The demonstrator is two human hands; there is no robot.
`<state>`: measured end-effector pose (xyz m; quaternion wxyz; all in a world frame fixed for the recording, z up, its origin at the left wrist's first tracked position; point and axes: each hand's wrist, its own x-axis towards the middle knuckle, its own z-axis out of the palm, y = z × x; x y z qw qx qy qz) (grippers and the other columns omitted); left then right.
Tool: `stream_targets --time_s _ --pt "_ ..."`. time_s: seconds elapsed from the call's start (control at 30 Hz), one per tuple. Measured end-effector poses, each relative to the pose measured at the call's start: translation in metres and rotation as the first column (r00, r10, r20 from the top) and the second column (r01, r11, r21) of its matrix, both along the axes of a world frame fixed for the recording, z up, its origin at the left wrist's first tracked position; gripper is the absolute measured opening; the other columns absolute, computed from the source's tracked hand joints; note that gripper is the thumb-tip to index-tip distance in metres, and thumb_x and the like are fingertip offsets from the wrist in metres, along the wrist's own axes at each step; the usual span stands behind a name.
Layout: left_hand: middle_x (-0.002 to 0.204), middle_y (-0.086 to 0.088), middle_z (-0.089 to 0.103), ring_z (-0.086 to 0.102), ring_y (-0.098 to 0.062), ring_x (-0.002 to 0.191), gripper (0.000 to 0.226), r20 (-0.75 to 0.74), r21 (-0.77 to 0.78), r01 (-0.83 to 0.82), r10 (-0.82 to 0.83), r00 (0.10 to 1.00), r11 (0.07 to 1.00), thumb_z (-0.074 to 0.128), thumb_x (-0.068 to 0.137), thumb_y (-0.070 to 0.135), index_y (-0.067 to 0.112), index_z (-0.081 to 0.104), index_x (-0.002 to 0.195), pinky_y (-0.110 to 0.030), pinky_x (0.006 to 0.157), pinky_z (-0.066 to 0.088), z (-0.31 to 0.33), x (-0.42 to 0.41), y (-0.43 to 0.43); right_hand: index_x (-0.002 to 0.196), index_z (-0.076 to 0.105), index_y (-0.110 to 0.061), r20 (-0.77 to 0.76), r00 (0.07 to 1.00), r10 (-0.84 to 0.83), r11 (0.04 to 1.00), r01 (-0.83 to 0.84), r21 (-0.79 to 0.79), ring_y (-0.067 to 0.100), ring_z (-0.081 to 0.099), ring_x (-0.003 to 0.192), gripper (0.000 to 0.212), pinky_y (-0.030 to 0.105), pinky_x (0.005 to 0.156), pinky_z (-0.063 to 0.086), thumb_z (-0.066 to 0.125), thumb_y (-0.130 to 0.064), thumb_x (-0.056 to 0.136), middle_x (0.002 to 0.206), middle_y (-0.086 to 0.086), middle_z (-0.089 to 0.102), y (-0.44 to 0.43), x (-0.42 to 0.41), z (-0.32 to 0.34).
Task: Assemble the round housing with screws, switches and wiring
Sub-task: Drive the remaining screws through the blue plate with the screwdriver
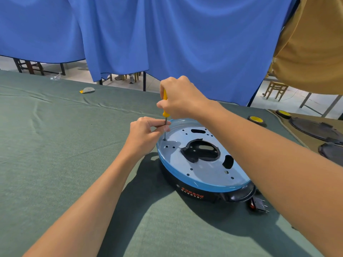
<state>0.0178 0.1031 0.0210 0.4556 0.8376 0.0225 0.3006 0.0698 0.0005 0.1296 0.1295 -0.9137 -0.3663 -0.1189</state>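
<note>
Head view looks down on a table draped in green cloth (55, 164). Right hand (182, 98) is curled in a fist around the yellow handle of a screwdriver (164, 104), held upright, with the forearm reaching in from the lower right edge and passing over the work. Left hand (146, 132) pinches the metal shaft of the screwdriver between thumb and fingertips just above the tip, its other fingers curled; its forearm comes up from the bottom left corner. The screwdriver tip meets a hole near the far left rim of the round housing (202, 164), which lies flat near the right side of the cloth, its pale metal plate up, with a blue rim and a black base. A small black switch (259, 204) lies on the cloth just beside the housing's near right edge. Two yellow tape rolls (257, 120) sit near the far right edge.
</note>
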Motion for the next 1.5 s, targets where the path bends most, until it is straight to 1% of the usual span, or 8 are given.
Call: stream_targets --time_s 0.17,0.33,0.5,0.63,0.87,1.03,1.33,1.5 --pt "0.078 0.012 0.07 0.064 0.004 0.071 0.014 0.098 -0.007 -0.048 0.048 0.994 0.999 0.081 0.077 0.021 0.014 0.08 0.09 -0.038 0.083 0.054 0.003 0.0 0.0 0.074 0.034 -0.018 0.053 0.984 -0.17 0.985 0.168 0.028 0.031 0.04 0.082 0.031 0.038 0.069 0.033 0.057 -0.031 0.09 0.072 -0.002 0.03 0.001 -0.002 -0.006" --pt "0.075 0.008 0.072 0.067 -0.018 0.08 0.009 0.09 0.143 -0.099 0.087 0.992 0.985 0.083 0.074 0.021 0.017 0.081 0.082 -0.052 0.092 0.046 0.001 0.004 0.002 0.076 0.036 -0.017 0.043 0.992 -0.116 0.989 0.12 -0.086 0.029 0.042 0.083 0.036 0.038 0.067 0.034 0.054 -0.044 0.093 0.074 -0.002 0.035 -0.002 -0.005 0.002" --pt "0.085 0.002 0.076 0.067 -0.018 0.093 0.003 0.091 0.238 -0.081 0.061 0.994 0.968 0.078 0.08 0.017 0.017 0.081 0.082 -0.053 0.098 0.04 0.004 0.004 0.004 0.11 0.05 -0.014 -0.018 0.995 0.094 0.988 -0.095 -0.12 0.03 0.053 0.097 0.018 0.041 0.074 0.048 0.054 -0.019 0.093 0.106 0.007 0.05 -0.006 0.0 0.01" --pt "0.085 0.007 0.076 0.067 -0.014 0.091 0.012 0.018 0.328 0.001 -0.007 1.0 0.945 0.071 0.087 0.022 0.018 0.08 0.08 -0.052 0.1 0.038 0.007 0.002 0.006 0.077 0.044 -0.012 0.125 0.991 0.047 0.995 -0.035 -0.091 0.034 0.047 0.086 0.025 0.035 0.064 0.035 0.056 -0.026 0.094 0.077 0.005 0.036 -0.005 0.002 0.003" --pt "0.065 -0.015 0.07 0.051 -0.033 0.06 0.011 0.022 0.099 -0.019 0.017 1.0 0.995 0.079 0.079 0.021 0.01 0.08 0.076 -0.034 0.063 0.044 0.006 0.009 0.0 0.072 0.036 -0.017 0.197 0.977 -0.082 0.973 0.121 -0.194 0.029 0.04 0.076 0.036 0.038 0.064 0.03 0.051 -0.041 0.095 0.072 0.0 0.034 -0.001 -0.001 0.0" --pt "0.077 -0.018 0.073 0.058 -0.026 0.07 0.01 -0.036 0.076 0.084 -0.081 0.996 0.994 0.072 0.086 0.017 0.015 0.08 0.08 -0.042 0.079 0.051 0.006 0.009 0.005 0.109 0.05 -0.017 -0.024 0.994 0.111 0.969 -0.113 -0.221 0.027 0.052 0.098 0.022 0.037 0.072 0.046 0.054 -0.013 0.088 0.104 0.005 0.052 -0.002 0.002 0.01" --pt "0.07 -0.016 0.072 0.05 -0.016 0.063 0.01 0.008 -0.054 0.039 -0.039 0.999 0.998 0.079 0.08 0.019 0.008 0.079 0.079 -0.043 0.062 0.048 0.007 0.005 -0.002 0.066 0.028 -0.015 0.202 0.979 0.039 0.959 0.02 -0.284 0.018 0.034 0.058 0.032 0.029 0.046 0.023 0.047 -0.004 0.09 0.073 0.004 0.031 -0.002 -0.009 0.007" --pt "0.067 0.003 0.073 0.051 -0.011 0.061 0.012 -0.023 -0.052 0.079 -0.08 0.996 0.996 0.072 0.087 0.016 0.019 0.08 0.078 -0.029 0.054 0.038 0.007 0.008 0.003 0.105 0.051 -0.014 -0.011 0.995 0.104 0.949 -0.102 -0.299 0.028 0.054 0.094 0.019 0.037 0.067 0.046 0.054 -0.011 0.086 0.105 0.009 0.05 0.001 -0.008 0.015"
